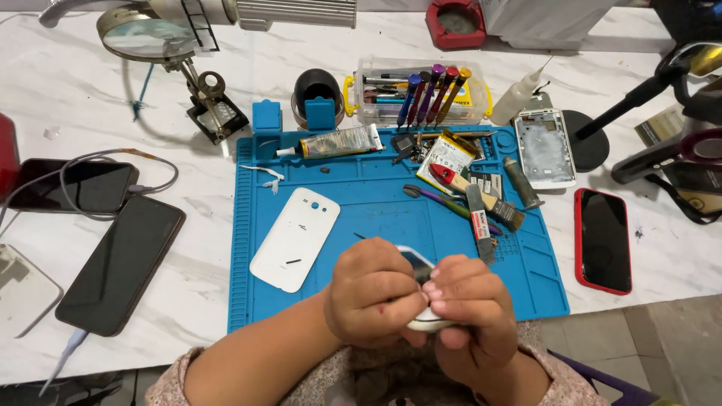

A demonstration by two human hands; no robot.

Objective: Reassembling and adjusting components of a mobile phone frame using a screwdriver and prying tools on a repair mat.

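Both my hands close around a small white phone [421, 265] held over the near edge of the blue work mat [368, 203]. My left hand [372, 293] wraps its left side. Pressed against its right side is my right hand [470, 301], with the fingertips meeting at the middle. Most of the phone is hidden; only its dark upper corner and white lower edge show. A white phone back cover [295, 237] lies flat on the mat just left of my hands.
On the mat's far part lie a glue tube [338, 141], brush [492, 201], tweezers and small parts. A screwdriver box [417, 94], white phone frame [544, 148], red-cased phone [603, 239], dark phones [120, 263] and a magnifier lamp [147, 37] surround it.
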